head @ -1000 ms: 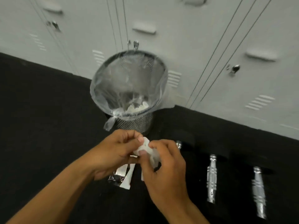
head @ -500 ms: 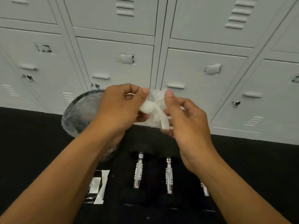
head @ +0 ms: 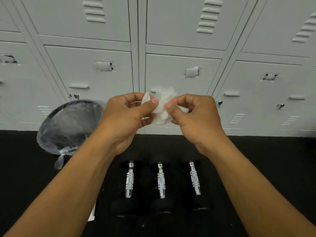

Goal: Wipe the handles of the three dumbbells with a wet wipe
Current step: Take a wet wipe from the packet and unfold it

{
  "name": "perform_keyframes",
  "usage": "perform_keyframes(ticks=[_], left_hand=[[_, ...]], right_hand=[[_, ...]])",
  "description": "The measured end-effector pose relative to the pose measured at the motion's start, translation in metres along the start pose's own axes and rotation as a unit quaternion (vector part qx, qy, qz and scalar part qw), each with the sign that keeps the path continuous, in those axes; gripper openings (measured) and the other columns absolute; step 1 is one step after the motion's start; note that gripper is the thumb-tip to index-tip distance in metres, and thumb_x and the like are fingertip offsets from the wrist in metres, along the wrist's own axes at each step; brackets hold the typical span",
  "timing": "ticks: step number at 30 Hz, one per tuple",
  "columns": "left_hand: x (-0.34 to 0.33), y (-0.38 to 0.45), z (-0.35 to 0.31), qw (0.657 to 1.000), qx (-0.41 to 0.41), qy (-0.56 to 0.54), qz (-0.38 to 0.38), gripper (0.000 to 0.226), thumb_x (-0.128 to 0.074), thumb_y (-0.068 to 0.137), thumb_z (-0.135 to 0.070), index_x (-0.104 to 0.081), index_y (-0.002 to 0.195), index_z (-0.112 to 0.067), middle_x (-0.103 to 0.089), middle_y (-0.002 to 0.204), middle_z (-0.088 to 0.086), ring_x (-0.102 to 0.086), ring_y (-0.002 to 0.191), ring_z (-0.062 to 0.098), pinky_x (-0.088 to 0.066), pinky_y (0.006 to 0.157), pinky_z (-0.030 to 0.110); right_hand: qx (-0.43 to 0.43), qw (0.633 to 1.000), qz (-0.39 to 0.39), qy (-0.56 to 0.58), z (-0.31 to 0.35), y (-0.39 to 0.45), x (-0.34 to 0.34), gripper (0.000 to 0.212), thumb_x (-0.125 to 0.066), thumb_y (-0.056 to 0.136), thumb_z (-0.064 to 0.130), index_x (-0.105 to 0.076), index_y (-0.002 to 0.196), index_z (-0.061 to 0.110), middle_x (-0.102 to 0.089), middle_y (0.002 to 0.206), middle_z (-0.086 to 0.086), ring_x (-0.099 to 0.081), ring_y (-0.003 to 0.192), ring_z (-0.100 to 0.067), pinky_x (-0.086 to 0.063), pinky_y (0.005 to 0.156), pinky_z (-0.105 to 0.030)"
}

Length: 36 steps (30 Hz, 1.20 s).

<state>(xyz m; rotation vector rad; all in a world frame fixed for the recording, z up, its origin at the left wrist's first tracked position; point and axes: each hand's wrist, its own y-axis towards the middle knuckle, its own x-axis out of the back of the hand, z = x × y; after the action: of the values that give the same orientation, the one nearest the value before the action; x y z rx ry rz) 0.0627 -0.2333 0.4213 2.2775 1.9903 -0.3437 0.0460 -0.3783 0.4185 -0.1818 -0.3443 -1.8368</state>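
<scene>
Three black dumbbells with chrome handles lie side by side on the black floor below my hands: the left dumbbell (head: 129, 180), the middle dumbbell (head: 161, 181) and the right dumbbell (head: 194, 179). A crumpled white wet wipe (head: 162, 106) is held up in front of the lockers, high above the dumbbells. My left hand (head: 126, 117) pinches its left edge and my right hand (head: 195, 117) pinches its right edge. Part of the wipe is hidden behind my fingers.
A mesh waste bin (head: 68, 127) lined with a clear plastic bag stands on the floor at the left, against grey metal lockers (head: 179, 40). A white wrapper piece (head: 92, 214) peeks out beside my left forearm. The floor is black matting.
The view has swung from the bin toward the lockers and the three dumbbells, which now sit centred below. My hands have pulled slightly apart with the wipe between them.
</scene>
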Motion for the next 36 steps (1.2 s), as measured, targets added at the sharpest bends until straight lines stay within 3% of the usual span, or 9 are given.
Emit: perform_keyframes(ticks=[7, 11, 15, 18, 21, 27, 31, 34, 36], left_hand=[[0.005, -0.007, -0.011, 0.992, 0.014, 0.114, 0.048, 0.031, -0.065, 0.072, -0.036, -0.057, 0.063, -0.007, -0.047, 0.056, 0.001, -0.05, 0.061, 0.019, -0.054, 0.072, 0.031], [0.015, -0.013, -0.012, 0.973, -0.052, 0.224, 0.016, 0.039, -0.057, 0.071, -0.054, -0.062, 0.073, -0.016, -0.063, 0.076, -0.002, -0.062, 0.077, 0.009, -0.051, 0.079, 0.029], [0.002, -0.017, -0.009, 0.969, -0.067, 0.214, 0.101, 0.047, -0.075, 0.069, -0.043, -0.063, 0.107, -0.019, -0.071, 0.099, 0.001, -0.068, 0.089, 0.012, -0.055, 0.076, 0.028], [0.002, -0.014, -0.009, 0.985, -0.056, 0.149, 0.073, 0.045, -0.073, 0.063, -0.025, -0.065, 0.1, 0.0, -0.071, 0.095, 0.017, -0.066, 0.083, 0.022, -0.052, 0.08, 0.04], [0.002, -0.012, -0.012, 0.994, -0.023, 0.068, 0.086, 0.05, -0.071, 0.063, -0.018, -0.061, 0.104, 0.009, -0.069, 0.095, 0.018, -0.065, 0.082, 0.021, -0.051, 0.076, 0.033], [0.001, -0.011, -0.015, 0.994, -0.034, 0.075, 0.067, 0.017, -0.07, 0.071, -0.027, -0.065, 0.074, -0.012, -0.07, 0.076, 0.007, -0.064, 0.071, 0.017, -0.053, 0.07, 0.031], [-0.001, -0.011, -0.012, 0.935, -0.184, 0.303, -0.032, 0.009, -0.072, 0.079, -0.027, -0.072, 0.073, -0.019, -0.069, 0.065, 0.005, -0.054, 0.054, 0.012, -0.044, 0.051, 0.018], [-0.002, -0.009, -0.014, 0.953, -0.157, 0.253, -0.057, 0.007, -0.071, 0.081, -0.022, -0.071, 0.078, -0.016, -0.069, 0.066, 0.005, -0.06, 0.054, 0.012, -0.05, 0.057, 0.024], [-0.004, -0.01, -0.017, 0.98, -0.097, 0.168, -0.043, 0.006, -0.068, 0.083, -0.016, -0.069, 0.085, -0.01, -0.071, 0.071, 0.011, -0.061, 0.054, 0.015, -0.052, 0.061, 0.03]], right_hand=[[-0.041, 0.992, -0.105, 0.048, 0.002, 0.006, 0.008, 0.019, -0.059, 0.091, 0.017, -0.063, 0.073, 0.023, -0.068, 0.083, 0.004, -0.068, 0.076, -0.021, -0.059, 0.071, -0.04], [-0.047, 0.986, -0.06, 0.146, 0.01, 0.008, 0.021, 0.015, -0.055, 0.093, 0.012, -0.062, 0.08, 0.017, -0.067, 0.091, -0.005, -0.068, 0.078, -0.02, -0.057, 0.072, -0.031], [0.015, 0.991, 0.115, 0.071, 0.014, -0.008, 0.009, 0.013, -0.055, 0.093, 0.013, -0.066, 0.088, 0.018, -0.069, 0.09, -0.008, -0.068, 0.079, -0.021, -0.058, 0.073, -0.034], [0.003, 0.99, 0.098, 0.102, 0.017, -0.007, 0.013, 0.013, -0.053, 0.094, 0.016, -0.064, 0.086, 0.02, -0.066, 0.082, -0.003, -0.063, 0.07, -0.013, -0.056, 0.075, -0.035], [-0.019, 0.988, 0.081, 0.129, 0.018, -0.006, 0.018, 0.015, -0.051, 0.095, 0.019, -0.061, 0.085, 0.02, -0.063, 0.078, -0.001, -0.06, 0.06, -0.008, -0.056, 0.071, -0.03], [-0.081, 0.969, 0.009, 0.233, 0.021, 0.0, 0.023, 0.017, -0.056, 0.093, 0.024, -0.064, 0.088, 0.01, -0.055, 0.066, -0.001, -0.045, 0.048, -0.008, -0.047, 0.057, -0.021], [-0.074, 0.984, -0.051, 0.152, 0.017, 0.002, 0.025, 0.022, -0.058, 0.091, 0.029, -0.066, 0.082, 0.01, -0.051, 0.045, 0.008, -0.046, 0.045, -0.008, -0.051, 0.064, -0.029], [-0.055, 0.994, -0.082, 0.036, 0.014, 0.001, 0.029, 0.025, -0.059, 0.089, 0.037, -0.065, 0.08, 0.014, -0.058, 0.051, 0.008, -0.056, 0.053, -0.011, -0.055, 0.07, -0.04], [-0.009, 0.993, -0.091, -0.067, 0.013, -0.001, 0.03, 0.026, -0.057, 0.087, 0.046, -0.061, 0.09, 0.021, -0.064, 0.078, 0.008, -0.061, 0.069, -0.007, -0.056, 0.072, -0.035]])
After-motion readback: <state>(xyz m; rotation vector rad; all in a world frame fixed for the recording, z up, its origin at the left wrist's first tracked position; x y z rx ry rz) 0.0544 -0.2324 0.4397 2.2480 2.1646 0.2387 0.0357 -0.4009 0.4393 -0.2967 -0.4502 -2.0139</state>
